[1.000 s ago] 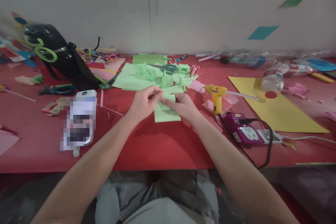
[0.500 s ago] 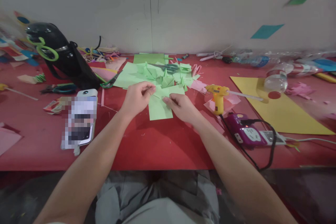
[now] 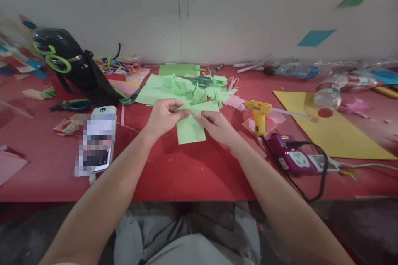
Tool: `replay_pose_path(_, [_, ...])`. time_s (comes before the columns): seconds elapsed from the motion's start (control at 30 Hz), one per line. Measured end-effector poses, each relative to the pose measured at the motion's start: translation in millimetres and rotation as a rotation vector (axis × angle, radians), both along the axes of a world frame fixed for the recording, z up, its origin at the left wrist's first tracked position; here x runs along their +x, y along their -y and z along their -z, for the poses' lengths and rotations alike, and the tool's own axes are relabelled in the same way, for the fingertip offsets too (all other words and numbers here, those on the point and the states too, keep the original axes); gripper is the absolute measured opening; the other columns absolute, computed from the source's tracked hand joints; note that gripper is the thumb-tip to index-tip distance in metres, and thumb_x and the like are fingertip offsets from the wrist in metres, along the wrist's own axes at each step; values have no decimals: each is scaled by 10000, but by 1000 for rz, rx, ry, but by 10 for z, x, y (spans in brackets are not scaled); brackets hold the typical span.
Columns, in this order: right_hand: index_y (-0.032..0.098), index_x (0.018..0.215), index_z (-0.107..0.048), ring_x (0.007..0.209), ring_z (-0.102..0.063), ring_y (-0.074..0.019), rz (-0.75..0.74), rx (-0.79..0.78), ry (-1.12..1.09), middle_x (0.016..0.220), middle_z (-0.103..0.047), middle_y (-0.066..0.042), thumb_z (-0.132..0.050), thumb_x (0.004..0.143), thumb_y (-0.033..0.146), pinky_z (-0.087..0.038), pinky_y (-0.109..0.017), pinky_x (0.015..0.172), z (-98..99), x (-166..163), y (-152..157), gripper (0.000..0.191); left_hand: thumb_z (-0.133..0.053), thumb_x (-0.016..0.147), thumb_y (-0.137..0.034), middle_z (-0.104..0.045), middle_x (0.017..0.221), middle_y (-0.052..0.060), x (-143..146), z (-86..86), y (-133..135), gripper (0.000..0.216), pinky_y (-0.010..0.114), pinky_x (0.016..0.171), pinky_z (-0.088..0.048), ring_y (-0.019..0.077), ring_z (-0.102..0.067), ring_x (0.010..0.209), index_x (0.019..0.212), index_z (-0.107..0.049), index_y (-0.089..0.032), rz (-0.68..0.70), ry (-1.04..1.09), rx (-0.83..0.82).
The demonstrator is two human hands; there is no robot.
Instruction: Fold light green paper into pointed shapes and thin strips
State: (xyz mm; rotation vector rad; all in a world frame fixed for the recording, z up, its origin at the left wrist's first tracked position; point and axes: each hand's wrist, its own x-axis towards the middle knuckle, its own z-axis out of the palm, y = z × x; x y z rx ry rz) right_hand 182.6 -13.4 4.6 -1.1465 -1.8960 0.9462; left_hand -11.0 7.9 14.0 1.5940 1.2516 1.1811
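A light green sheet of paper (image 3: 191, 129) with folds in its upper part is between my hands, its lower end hanging toward me as a flat strip. My left hand (image 3: 164, 116) pinches the upper left of the folds, thumb pointing inward. On the other side my right hand (image 3: 214, 124) grips the paper's right part, its thumb pressed near the middle. The two thumb tips are close together. Just beyond my hands lie several folded green paper pieces (image 3: 199, 94) on larger green sheets (image 3: 152, 90), with scissors (image 3: 199, 80) resting among them.
A yellow glue gun (image 3: 258, 116) stands to the right, behind a purple power strip (image 3: 294, 155) with cables. Yellow card (image 3: 329, 132) and a plastic bottle (image 3: 326, 96) are farther right. At left are a phone (image 3: 99, 140), pliers (image 3: 73, 105) and a black bottle-like object (image 3: 77, 66).
My left thumb has come down and inward onto the folds, nearer my right thumb. The right hand keeps nearly the same place.
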Motion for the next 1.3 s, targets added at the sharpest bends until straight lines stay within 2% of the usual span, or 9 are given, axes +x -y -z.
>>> replay_pose_path(0.2, [217,637,-340,576,-281,-110,26,65,6,607,-294,44,-482,932,444,-237,-278,546,4,22,-10,398,-826,645,-457,-725,785,38,18,4,31,358,272,623,-509,167,-635,697,800,-691,-164,54,39,-2])
replay_pose_path(0.37, [218,645,-349,576,-288,-111,21,-5,-16,610,-291,45,-473,930,476,-240,-274,543,17,13,-7,403,-792,668,-503,-701,718,31,21,31,14,367,266,595,-483,150,-600,644,735,-675,-162,84,46,-33])
replay_pose_path(0.5, [203,714,-472,604,-330,-116,41,3,-116,654,-371,34,-492,914,515,-264,-273,559,4,-32,-12,370,-787,680,-493,-643,665,5,39,36,26,357,257,584,-434,124,-544,605,737,-668,-161,115,-11,-12])
replay_pose_path(0.67, [190,713,-532,606,-379,-122,127,91,-72,636,-450,18,-525,896,442,-294,-274,571,45,-9,-42,312,-727,745,-523,-378,540,-49,61,10,102,446,243,485,-272,87,-369,506,569,-492,-188,315,-124,-77])
replay_pose_path(0.8, [179,701,-569,594,-380,-116,147,64,-76,620,-458,17,-556,880,476,-302,-272,563,35,9,-36,347,-730,738,-528,-268,545,-55,52,4,109,542,244,468,-219,78,-296,484,538,-349,-199,339,-151,-109])
replay_pose_path(0.93, [177,889,-657,636,-474,-132,145,-108,-213,671,-522,3,-528,876,595,-377,-268,579,5,24,-42,438,-711,772,-457,-370,540,-50,25,55,44,440,232,484,-284,82,-379,495,558,-436,-189,207,-125,-74])
replay_pose_path(1.07, [171,1045,-647,773,-593,-159,189,-175,-275,883,-642,-52,-753,724,505,-491,-311,707,74,84,-97,475,-680,794,-390,-585,642,-8,12,135,-32,251,238,540,-393,117,-535,580,701,-592,-174,33,-45,-29])
replay_pose_path(1.2, [156,991,-652,769,-612,-169,253,-110,-284,834,-661,-58,-759,713,390,-503,-331,703,154,136,-152,378,-691,759,-324,-682,750,32,30,174,-43,197,269,611,-477,166,-640,681,877,-648,-171,60,69,-132])
replay_pose_path(1.3, [154,920,-663,691,-586,-149,240,-62,-239,745,-635,-27,-736,730,354,-480,-318,667,150,149,-158,285,-719,720,-305,-663,730,17,29,187,-36,231,263,581,-455,151,-611,635,897,-646,-176,72,9,-116])
